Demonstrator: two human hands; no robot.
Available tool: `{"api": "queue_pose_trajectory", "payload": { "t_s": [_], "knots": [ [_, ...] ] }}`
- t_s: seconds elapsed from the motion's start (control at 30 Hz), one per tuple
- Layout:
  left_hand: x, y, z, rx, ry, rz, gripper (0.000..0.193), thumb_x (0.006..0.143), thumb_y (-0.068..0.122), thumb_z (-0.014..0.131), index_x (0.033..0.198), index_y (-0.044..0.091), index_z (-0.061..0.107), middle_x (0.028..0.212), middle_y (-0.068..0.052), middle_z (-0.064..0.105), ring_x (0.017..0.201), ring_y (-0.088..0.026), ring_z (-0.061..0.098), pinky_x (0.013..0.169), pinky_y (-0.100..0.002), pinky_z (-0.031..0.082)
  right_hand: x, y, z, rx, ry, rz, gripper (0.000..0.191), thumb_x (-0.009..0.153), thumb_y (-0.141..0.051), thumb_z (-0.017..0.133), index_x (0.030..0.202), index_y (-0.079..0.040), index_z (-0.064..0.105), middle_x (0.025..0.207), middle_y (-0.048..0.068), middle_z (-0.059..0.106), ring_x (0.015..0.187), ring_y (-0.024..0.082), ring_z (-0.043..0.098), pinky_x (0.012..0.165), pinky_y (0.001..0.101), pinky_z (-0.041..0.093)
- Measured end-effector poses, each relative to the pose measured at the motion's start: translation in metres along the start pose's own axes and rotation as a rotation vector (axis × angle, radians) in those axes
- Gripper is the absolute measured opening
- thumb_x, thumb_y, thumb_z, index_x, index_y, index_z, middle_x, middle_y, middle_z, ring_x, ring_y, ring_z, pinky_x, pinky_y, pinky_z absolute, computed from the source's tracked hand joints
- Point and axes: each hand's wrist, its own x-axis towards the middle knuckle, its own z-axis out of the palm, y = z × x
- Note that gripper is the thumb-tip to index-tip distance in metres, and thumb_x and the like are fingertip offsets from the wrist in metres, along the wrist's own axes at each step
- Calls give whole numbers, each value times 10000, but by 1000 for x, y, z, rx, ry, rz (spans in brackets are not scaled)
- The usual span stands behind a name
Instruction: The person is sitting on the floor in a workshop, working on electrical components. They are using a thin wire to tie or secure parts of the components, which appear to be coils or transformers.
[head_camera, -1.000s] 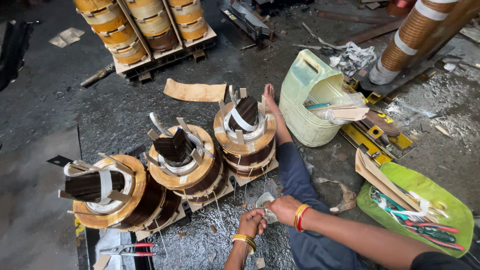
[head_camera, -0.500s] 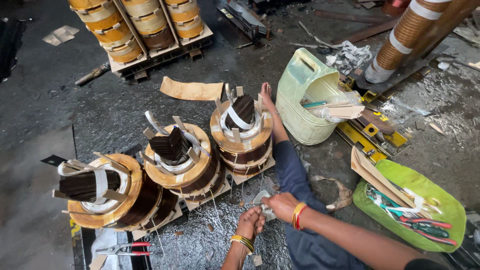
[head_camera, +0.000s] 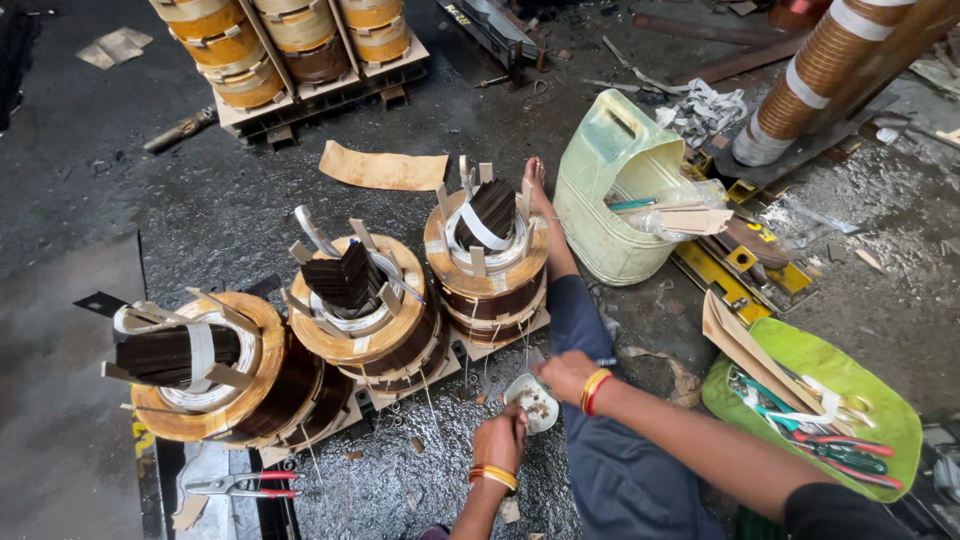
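Between your hands sits a small pale, speckled object (head_camera: 532, 402), low on the floor just in front of the coil assembly; it looks like a roll of tape or a scrap of insulating paper, though it is too small to say for sure. Your left hand (head_camera: 500, 440) is closed on its lower edge, and your right hand (head_camera: 566, 375) is pinching its upper side (bangles on both wrists). Just behind stand three wound coils on one base: the right coil (head_camera: 487, 262), the middle coil (head_camera: 360, 305) and the left coil (head_camera: 195, 360). Red-handled pliers (head_camera: 240, 487) lie at lower left. A pale green jerrycan (head_camera: 610, 190) stands to the right, and a green tray (head_camera: 860, 380) holds tools.
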Motion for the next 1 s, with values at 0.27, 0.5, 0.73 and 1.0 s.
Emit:
{"api": "queue_pose_trajectory", "payload": {
  "t_s": [0.27,0.5,0.73,1.0],
  "knots": [
    [-6,12,5,778,34,312,168,940,58,552,1067,-23,626,797,-143,733,568,-217,701,534,-352,542,12,-18,7,-101,23,181,159,917,-129,578,933,-85,730,967,204,749,919,334,743,773,451,597],
    [-13,16,5,522,-20,307,122,952,44,537,1032,-5,615,817,-203,722,640,-290,726,532,-410,573,12,11,-4,-90,104,244,167,901,-148,584,960,-44,699,930,207,727,853,366,733,704,456,586],
    [-13,13,-37,-211,92,233,247,906,-22,624,1117,103,653,759,-110,721,708,-285,749,633,-424,591,-19,0,37,534,186,81,326,880,-213,580,1191,-146,652,858,258,706,887,454,678,701,558,546],
    [12,29,-43,275,254,86,345,1017,-4,542,1352,-85,546,685,-179,664,487,-255,659,404,-390,546,-24,12,45,416,205,384,204,938,-310,605,1081,-186,681,903,248,723,970,445,687,812,562,533]
  ]
}}
